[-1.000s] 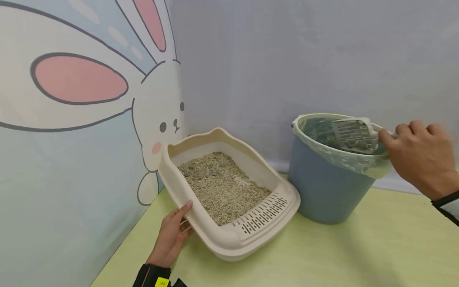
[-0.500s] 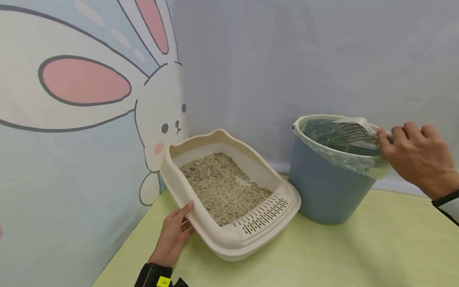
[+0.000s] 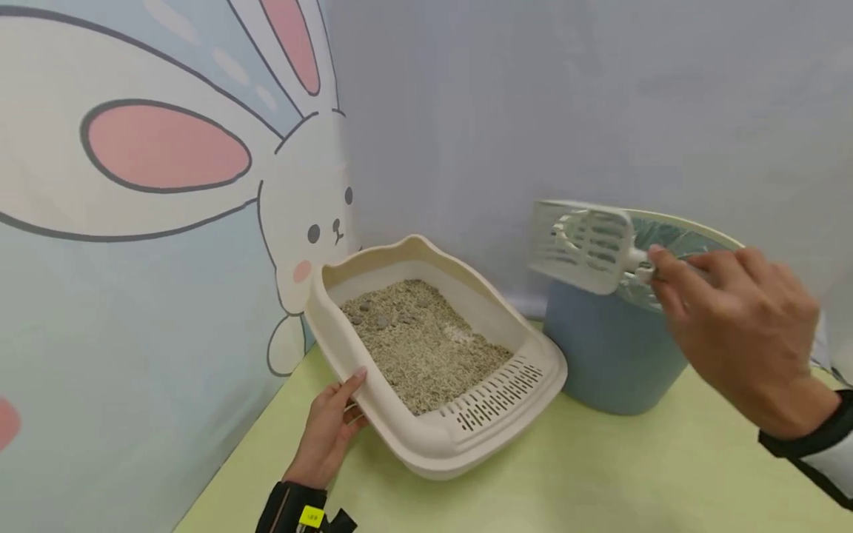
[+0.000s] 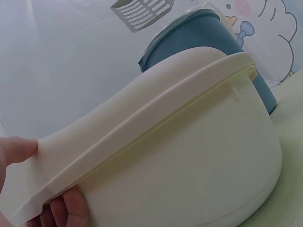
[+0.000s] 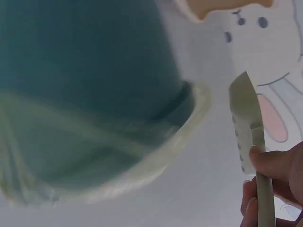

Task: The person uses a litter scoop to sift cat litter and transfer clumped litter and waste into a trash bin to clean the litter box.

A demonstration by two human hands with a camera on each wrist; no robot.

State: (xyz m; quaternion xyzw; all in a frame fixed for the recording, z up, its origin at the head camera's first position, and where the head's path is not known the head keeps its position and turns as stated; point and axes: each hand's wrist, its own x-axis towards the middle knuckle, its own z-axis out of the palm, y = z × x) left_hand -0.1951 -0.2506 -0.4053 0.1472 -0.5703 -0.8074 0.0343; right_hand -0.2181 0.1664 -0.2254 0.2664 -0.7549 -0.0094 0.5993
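My left hand (image 3: 328,429) grips the side rim of a beige litter box (image 3: 493,451), thumb on top and fingers curled beneath, as the left wrist view shows. The box is tilted and holds tan pellet litter (image 3: 433,370) with several grey clumps (image 3: 383,320) near its far left end. My right hand (image 3: 740,326) holds a pale slotted litter scoop (image 3: 586,248) by its handle. The scoop overlaps the left rim of a blue bin (image 3: 606,355) in the head view, and no clumps show on its slotted blade. In the right wrist view the scoop (image 5: 248,118) appears edge-on beside the bin.
A translucent liner bag (image 3: 673,233) is folded over the bin's rim. The bin stands against the box's right end on a pale green table (image 3: 533,481). A grey wall (image 3: 466,111) rises behind, and a rabbit-printed wall (image 3: 133,311) stands close on the left.
My right hand has brought the scoop out from over the bin's mouth, leftward and toward me; grey material seen in it a second ago is gone. My left hand keeps its grip on the box.
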